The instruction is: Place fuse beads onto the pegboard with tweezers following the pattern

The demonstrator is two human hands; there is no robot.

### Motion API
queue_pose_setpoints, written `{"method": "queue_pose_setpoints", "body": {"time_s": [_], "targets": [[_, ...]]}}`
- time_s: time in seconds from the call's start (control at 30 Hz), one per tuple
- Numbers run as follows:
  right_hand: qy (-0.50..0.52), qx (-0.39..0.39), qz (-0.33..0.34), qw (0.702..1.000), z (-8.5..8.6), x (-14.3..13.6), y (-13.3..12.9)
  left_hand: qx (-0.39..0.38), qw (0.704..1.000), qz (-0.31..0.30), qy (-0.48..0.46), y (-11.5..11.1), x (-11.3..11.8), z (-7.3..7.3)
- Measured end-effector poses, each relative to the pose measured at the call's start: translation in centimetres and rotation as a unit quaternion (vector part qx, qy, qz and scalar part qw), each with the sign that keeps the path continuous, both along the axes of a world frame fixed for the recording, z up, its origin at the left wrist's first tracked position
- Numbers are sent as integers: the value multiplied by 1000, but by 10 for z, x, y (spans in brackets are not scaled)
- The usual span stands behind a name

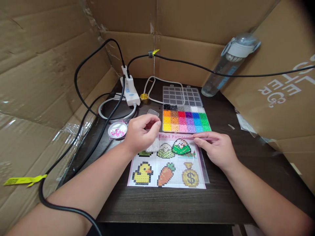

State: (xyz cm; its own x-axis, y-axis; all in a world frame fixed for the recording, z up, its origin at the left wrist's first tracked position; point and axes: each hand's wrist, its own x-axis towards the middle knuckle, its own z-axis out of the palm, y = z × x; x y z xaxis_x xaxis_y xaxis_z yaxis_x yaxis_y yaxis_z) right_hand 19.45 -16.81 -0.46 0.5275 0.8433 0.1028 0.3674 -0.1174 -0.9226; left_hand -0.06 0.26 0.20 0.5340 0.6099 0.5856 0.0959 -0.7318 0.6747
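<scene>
On the dark counter (152,206), between cardboard walls (128,19), a sheet of bead patterns (178,173) is lying before the person, showing a duck, a carrot and a money bag along its near row. A green-and-white bead piece (181,147) with a black outline is resting on its upper right part. The right hand (218,147) is pinching pink tweezers (209,138), their tips pointing towards that piece. The left hand (144,132), well apart from the right, is curling its thumb and fingers inward just above some white beads (154,146); I can't tell whether it's gripping anything. Just beyond the sheet, a box of coloured beads (172,131) is standing open, and left of the left hand a white dish (118,125) is holding pink ones. A bottle (225,67) is leaning at the far right.
</scene>
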Motion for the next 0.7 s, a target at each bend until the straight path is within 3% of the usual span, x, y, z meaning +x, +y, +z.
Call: {"method": "queue_pose_setpoints", "body": {"time_s": [0.7], "targets": [[-11, 0, -5, 1000, 0, 0, 2, 6, 1000, 1, -2, -2, 1, 2]]}}
